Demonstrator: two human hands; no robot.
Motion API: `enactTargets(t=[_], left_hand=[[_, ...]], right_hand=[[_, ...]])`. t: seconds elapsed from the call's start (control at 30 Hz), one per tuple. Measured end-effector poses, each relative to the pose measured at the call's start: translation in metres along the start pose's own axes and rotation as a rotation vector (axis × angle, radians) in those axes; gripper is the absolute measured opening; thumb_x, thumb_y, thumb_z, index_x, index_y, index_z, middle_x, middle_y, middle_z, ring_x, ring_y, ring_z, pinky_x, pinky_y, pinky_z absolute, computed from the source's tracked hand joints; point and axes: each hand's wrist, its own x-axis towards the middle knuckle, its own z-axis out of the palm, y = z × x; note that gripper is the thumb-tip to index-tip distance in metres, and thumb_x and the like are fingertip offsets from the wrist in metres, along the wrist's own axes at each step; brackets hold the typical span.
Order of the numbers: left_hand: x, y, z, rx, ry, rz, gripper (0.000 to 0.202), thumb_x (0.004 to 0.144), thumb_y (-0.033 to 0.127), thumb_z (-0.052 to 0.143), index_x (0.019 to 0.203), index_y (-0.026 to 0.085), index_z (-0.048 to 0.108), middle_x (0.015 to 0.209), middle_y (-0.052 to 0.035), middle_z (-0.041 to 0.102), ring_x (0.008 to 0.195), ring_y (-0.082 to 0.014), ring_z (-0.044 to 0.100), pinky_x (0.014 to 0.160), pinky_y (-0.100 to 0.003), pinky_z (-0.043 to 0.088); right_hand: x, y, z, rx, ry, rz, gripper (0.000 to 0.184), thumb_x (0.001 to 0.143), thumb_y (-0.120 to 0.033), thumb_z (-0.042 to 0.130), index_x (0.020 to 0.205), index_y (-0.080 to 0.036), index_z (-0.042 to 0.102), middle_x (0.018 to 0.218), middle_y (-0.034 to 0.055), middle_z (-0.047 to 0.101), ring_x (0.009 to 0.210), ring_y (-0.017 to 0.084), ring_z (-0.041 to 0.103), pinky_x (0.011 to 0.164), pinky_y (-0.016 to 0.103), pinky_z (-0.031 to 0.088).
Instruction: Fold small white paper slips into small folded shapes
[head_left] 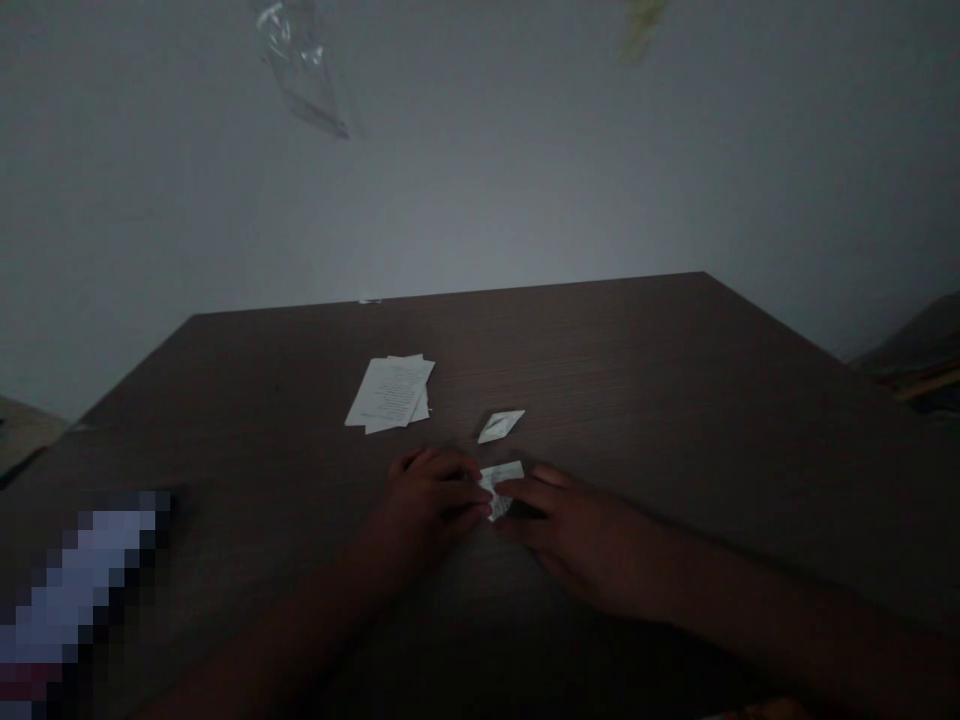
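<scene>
Both my hands rest on a dark wooden table (675, 400) in dim light. My left hand (427, 510) and my right hand (577, 530) meet over a small white paper piece (501, 485), with fingertips pinched on its edges from either side. Just beyond it lies a small folded white paper shape (501, 426). Farther back and to the left sits a small stack of printed paper slips (391, 394).
A plain pale wall rises behind the table's far edge. A clear plastic bag (304, 70) shows high on the wall. A pixelated block (75, 590) covers the near left corner. Dim objects sit past the table's right side (922, 360).
</scene>
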Motion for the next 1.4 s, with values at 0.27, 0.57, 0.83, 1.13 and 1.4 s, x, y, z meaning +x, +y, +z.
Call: enactTargets(t=[0.27, 0.57, 0.83, 1.13, 1.4], left_hand=[[-0.001, 0.0, 0.002, 0.015, -0.006, 0.02, 0.026, 0.107, 0.016, 0.081, 0.114, 0.037, 0.094, 0.134, -0.0024, 0.088, 0.128, -0.032, 0.08, 0.126, -0.066, 0.047], [0.0, 0.001, 0.0, -0.034, -0.003, -0.015, 0.021, 0.103, 0.016, 0.086, 0.112, 0.035, 0.092, 0.132, -0.0034, 0.09, 0.126, -0.0331, 0.082, 0.128, -0.071, 0.047], [0.001, 0.011, 0.006, -0.106, 0.055, -0.13, 0.028, 0.093, 0.013, 0.088, 0.115, 0.028, 0.079, 0.129, -0.0044, 0.086, 0.128, -0.0343, 0.079, 0.127, -0.069, 0.047], [0.008, -0.011, -0.01, -0.114, 0.017, -0.198, 0.012, 0.099, 0.015, 0.074, 0.107, 0.025, 0.073, 0.12, -0.0062, 0.084, 0.118, -0.0338, 0.079, 0.11, -0.057, 0.057], [-0.001, -0.003, -0.012, 0.132, -0.036, 0.089, 0.033, 0.103, 0.004, 0.065, 0.118, 0.027, 0.081, 0.13, -0.0072, 0.086, 0.124, -0.034, 0.077, 0.108, -0.054, 0.051]], right_hand=[[-0.001, -0.002, -0.002, 0.02, -0.012, 0.041, 0.039, 0.107, -0.005, 0.065, 0.142, -0.017, 0.078, 0.164, 0.0166, 0.073, 0.146, 0.031, 0.069, 0.124, 0.048, 0.059], [-0.002, -0.004, 0.003, -0.06, -0.092, 0.043, 0.034, 0.11, -0.01, 0.069, 0.142, -0.017, 0.077, 0.169, 0.0165, 0.071, 0.144, 0.034, 0.069, 0.124, 0.052, 0.059], [-0.003, -0.001, 0.007, -0.036, -0.069, 0.036, 0.045, 0.106, -0.003, 0.069, 0.147, -0.018, 0.078, 0.175, 0.0178, 0.067, 0.147, 0.037, 0.071, 0.125, 0.059, 0.06], [-0.002, -0.001, 0.003, -0.083, -0.103, 0.032, 0.037, 0.105, -0.004, 0.071, 0.139, -0.015, 0.081, 0.172, 0.0185, 0.07, 0.147, 0.036, 0.072, 0.126, 0.052, 0.059], [0.003, 0.013, -0.007, 0.16, -0.059, 0.046, 0.036, 0.107, -0.001, 0.064, 0.131, -0.021, 0.082, 0.164, 0.0111, 0.077, 0.145, 0.027, 0.071, 0.129, 0.049, 0.055]])
